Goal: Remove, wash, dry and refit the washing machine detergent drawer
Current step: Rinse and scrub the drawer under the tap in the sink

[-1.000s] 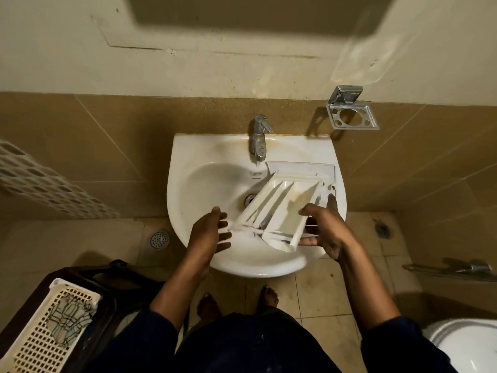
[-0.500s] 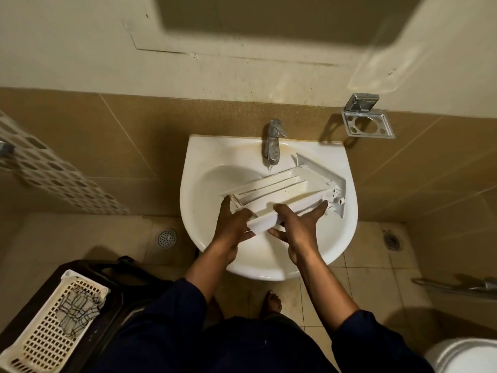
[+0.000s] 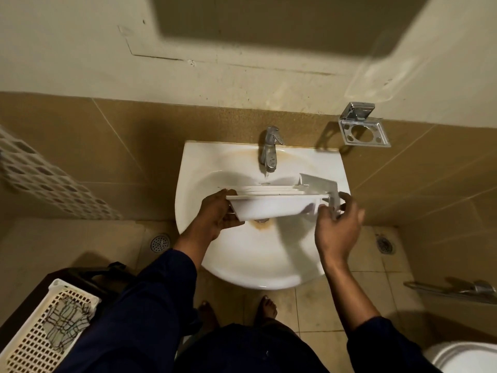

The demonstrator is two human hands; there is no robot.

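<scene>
The white plastic detergent drawer (image 3: pixel 274 207) hangs lengthwise over the white basin (image 3: pixel 258 270), turned on its side so its smooth underside faces me. Its front panel points right. My left hand (image 3: pixel 215 216) grips the drawer's left end, fingers curled under it. My right hand (image 3: pixel 337 224) holds the right end by the front panel, fingers wrapped around its edge. The chrome tap (image 3: pixel 269 149) stands just behind the drawer; a thin trickle falls from its spout.
A chrome holder (image 3: pixel 363 127) is fixed to the tiled wall at the right. A cream laundry basket (image 3: pixel 45 327) with a cloth sits lower left on a dark stand. A toilet rim (image 3: pixel 468 356) shows bottom right. Floor drains lie on either side of the basin.
The drawer has been rotated from lying diagonally with its compartments up to resting on its side across the basin. My hands shifted from its near edge out to its two ends.
</scene>
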